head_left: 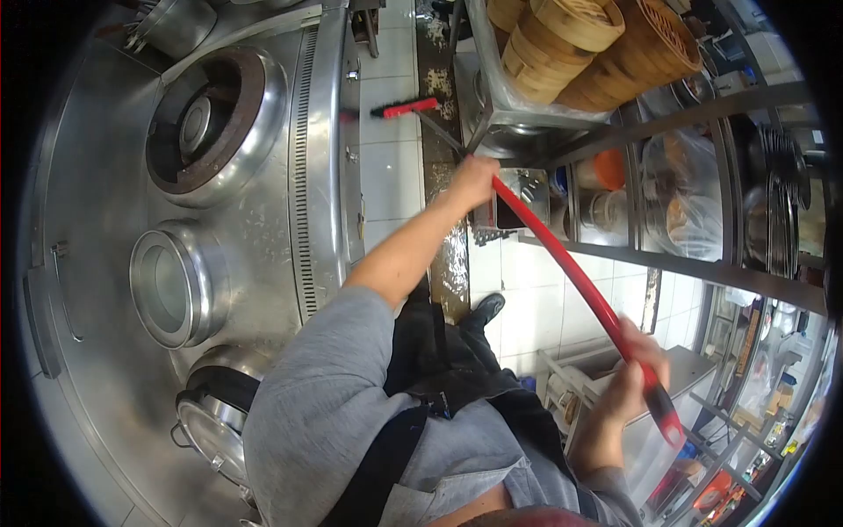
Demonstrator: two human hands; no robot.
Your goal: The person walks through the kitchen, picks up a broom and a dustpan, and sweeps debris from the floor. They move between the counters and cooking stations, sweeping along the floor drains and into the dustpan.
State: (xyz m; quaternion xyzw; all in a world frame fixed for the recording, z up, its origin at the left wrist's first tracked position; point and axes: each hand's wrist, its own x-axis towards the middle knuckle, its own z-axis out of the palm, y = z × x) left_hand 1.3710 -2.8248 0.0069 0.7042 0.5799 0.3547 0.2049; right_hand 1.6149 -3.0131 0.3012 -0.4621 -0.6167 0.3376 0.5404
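A long-handled broom with a red shaft (558, 253) slants across the view. Its red head (410, 107) with dark bristles is at the floor, beside the front of the stove counter. My left hand (474, 181) is wrapped round the shaft partway down, its arm stretched forward. Closer to my body, my right hand (639, 373) grips the shaft near its top end, which pokes out past the fingers. The far part of the shaft, beyond my left hand, looks dark and thin.
On the left runs a steel stove counter (327, 167) with a wok burner (204, 123) and pots. Bamboo steamers (562, 44) stand on a rack to the right, above shelves with bags and pans. White tiles (391, 167) and a worn dark strip (456, 272) make up the floor.
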